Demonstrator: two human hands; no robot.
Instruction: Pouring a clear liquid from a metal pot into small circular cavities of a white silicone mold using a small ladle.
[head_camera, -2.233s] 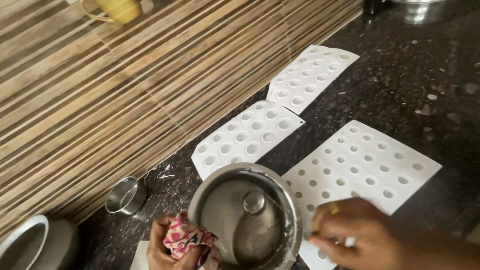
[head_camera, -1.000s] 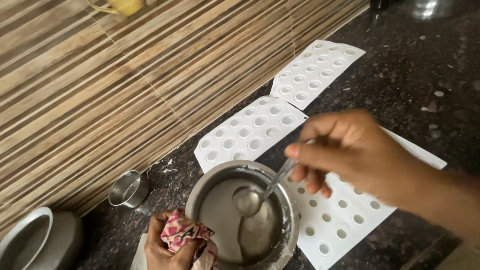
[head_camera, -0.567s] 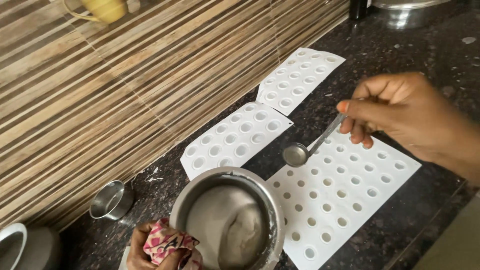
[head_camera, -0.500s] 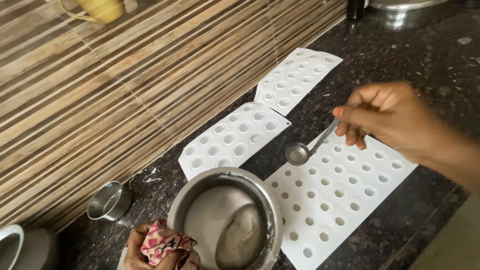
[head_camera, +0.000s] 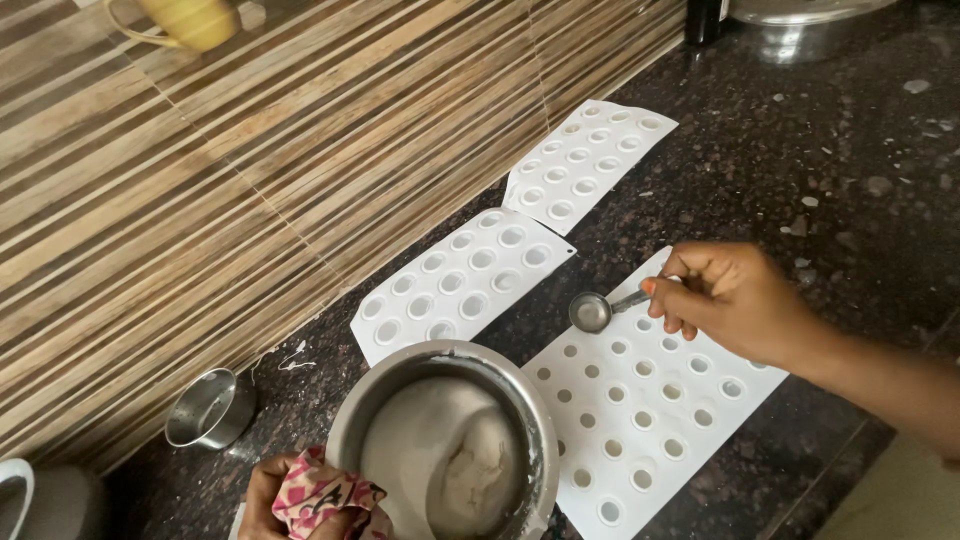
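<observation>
My right hand (head_camera: 735, 300) holds a small steel spoon (head_camera: 592, 311) level, its bowl filled with pale batter, just over the near-left edge of a white mould sheet (head_camera: 690, 445) dotted with round cavities. A steel pot (head_camera: 352, 432) of grey-white batter stands at the bottom centre, tilted toward me. My left hand (head_camera: 262, 490) grips the pot's rim through a pink patterned cloth (head_camera: 322, 500). Two more white mould sheets lie along the wall, one in the middle (head_camera: 462, 280) and one farther off (head_camera: 590, 160).
The counter is dark speckled stone (head_camera: 820, 150), backed by a brown striped wall (head_camera: 200, 200). A small steel cup (head_camera: 210, 408) stands by the wall at left. A steel vessel (head_camera: 800, 20) sits at the far end and a yellow mug (head_camera: 190, 20) hangs top left.
My right hand dipped the spoon into the pot, lifted it out full, and carried it right and then down toward the near mould sheet. The left hand kept hold of the pot.
</observation>
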